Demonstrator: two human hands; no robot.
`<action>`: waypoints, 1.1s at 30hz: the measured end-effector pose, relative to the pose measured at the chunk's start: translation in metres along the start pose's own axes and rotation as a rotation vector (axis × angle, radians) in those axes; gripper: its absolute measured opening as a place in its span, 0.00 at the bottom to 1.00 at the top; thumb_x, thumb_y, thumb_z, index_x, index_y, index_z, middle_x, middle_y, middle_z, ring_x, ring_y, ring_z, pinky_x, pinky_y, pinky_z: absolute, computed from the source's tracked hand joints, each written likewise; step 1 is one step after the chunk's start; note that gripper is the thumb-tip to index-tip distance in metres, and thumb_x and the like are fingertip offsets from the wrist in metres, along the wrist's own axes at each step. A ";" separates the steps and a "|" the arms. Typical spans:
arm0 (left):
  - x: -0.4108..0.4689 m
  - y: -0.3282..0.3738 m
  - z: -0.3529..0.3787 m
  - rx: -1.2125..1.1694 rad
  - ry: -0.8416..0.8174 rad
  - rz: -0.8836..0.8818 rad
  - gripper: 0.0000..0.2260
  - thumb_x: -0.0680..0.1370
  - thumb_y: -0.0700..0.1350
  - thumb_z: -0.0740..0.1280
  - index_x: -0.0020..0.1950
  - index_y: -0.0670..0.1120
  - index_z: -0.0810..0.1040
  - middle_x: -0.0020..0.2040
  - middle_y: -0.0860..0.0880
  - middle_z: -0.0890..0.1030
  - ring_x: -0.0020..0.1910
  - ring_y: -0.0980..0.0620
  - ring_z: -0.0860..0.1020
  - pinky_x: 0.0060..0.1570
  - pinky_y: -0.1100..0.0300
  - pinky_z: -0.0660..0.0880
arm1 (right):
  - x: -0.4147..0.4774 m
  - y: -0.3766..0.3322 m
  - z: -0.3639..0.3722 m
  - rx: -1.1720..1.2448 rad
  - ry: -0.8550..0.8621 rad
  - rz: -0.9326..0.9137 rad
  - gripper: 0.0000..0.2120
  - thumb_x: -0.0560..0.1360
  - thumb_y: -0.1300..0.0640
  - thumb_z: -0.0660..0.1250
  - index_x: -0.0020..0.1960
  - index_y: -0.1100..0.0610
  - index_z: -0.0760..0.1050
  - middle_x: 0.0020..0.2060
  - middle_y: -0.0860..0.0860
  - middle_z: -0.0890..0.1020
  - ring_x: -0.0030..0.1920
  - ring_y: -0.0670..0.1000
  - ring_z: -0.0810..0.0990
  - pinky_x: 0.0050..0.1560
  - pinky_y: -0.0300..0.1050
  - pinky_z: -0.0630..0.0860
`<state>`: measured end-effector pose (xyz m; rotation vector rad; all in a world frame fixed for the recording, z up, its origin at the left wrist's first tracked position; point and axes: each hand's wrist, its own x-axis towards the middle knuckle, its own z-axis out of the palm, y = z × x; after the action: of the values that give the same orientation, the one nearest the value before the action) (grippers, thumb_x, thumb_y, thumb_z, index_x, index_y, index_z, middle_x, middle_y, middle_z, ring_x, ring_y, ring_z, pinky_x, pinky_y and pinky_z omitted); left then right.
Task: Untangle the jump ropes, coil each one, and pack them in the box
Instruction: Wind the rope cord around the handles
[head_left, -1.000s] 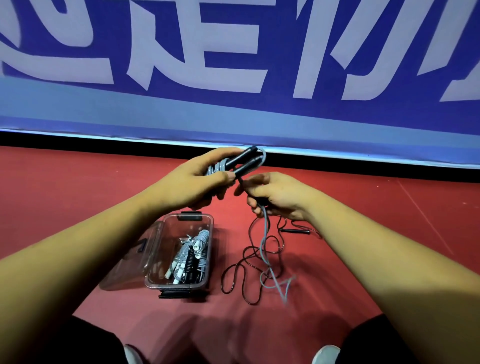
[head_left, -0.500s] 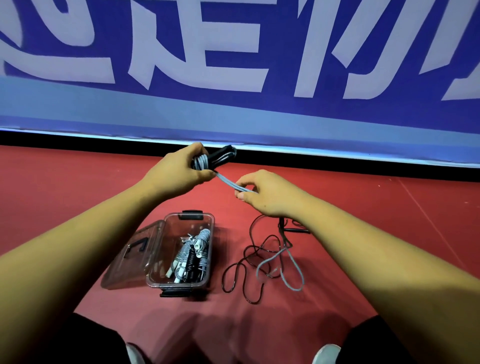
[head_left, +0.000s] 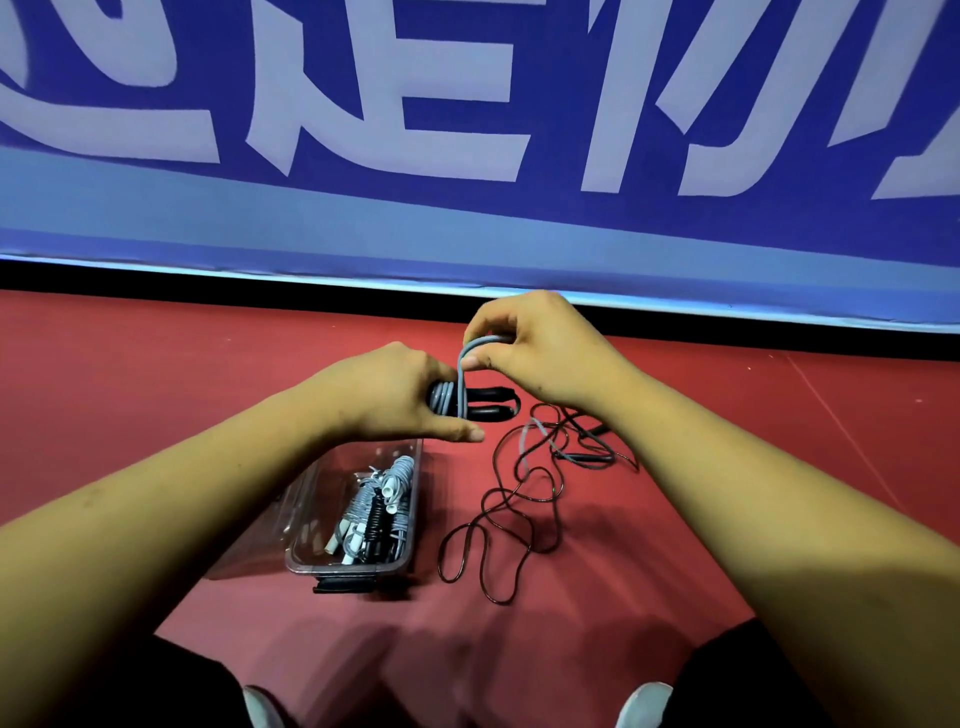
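Note:
My left hand (head_left: 387, 397) grips two black handles (head_left: 491, 402) of a grey jump rope, with grey cord wound around them near my fingers. My right hand (head_left: 540, 348) pinches a loop of the grey cord (head_left: 465, 364) just above the handles. A thin dark jump rope (head_left: 511, 514) lies loose and tangled on the red floor to the right of a clear plastic box (head_left: 400, 564). Inside the box lie coiled grey and white ropes (head_left: 376, 506) with white handles. One black handle (head_left: 584, 458) of the dark rope lies on the floor under my right wrist.
The box's clear lid (head_left: 260, 540) hangs open to its left. A blue banner with white characters (head_left: 467, 130) stands along the back edge of the red floor (head_left: 156, 389). My knees and white shoe tips (head_left: 644, 704) show at the bottom.
Both hands dropped lower toward the box. My right hand moved from beside the handles to above them, carrying the grey cord up over them; little loose grey cord remains on the floor.

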<state>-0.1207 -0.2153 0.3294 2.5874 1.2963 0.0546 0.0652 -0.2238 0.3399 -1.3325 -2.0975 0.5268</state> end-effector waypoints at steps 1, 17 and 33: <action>0.000 0.000 0.001 -0.034 0.007 0.007 0.18 0.72 0.65 0.71 0.33 0.55 0.70 0.24 0.52 0.70 0.25 0.56 0.68 0.28 0.59 0.62 | 0.000 0.000 -0.003 0.054 0.008 0.012 0.04 0.69 0.57 0.76 0.41 0.54 0.82 0.37 0.46 0.84 0.40 0.46 0.81 0.47 0.47 0.77; -0.006 -0.004 -0.008 -0.892 0.165 0.036 0.14 0.77 0.49 0.70 0.57 0.47 0.70 0.36 0.41 0.79 0.24 0.49 0.67 0.22 0.61 0.64 | -0.012 0.037 0.021 0.715 -0.217 0.413 0.17 0.82 0.59 0.60 0.39 0.49 0.82 0.28 0.51 0.68 0.27 0.49 0.64 0.31 0.41 0.63; 0.005 -0.034 -0.005 -0.079 0.196 -0.097 0.12 0.71 0.52 0.73 0.46 0.56 0.70 0.35 0.53 0.78 0.35 0.49 0.76 0.37 0.52 0.74 | -0.016 -0.012 0.024 -0.313 -0.327 0.149 0.13 0.79 0.51 0.62 0.37 0.54 0.69 0.31 0.50 0.72 0.35 0.56 0.73 0.33 0.47 0.65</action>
<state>-0.1450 -0.1908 0.3258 2.4993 1.4526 0.3430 0.0457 -0.2441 0.3249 -1.6839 -2.4348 0.5216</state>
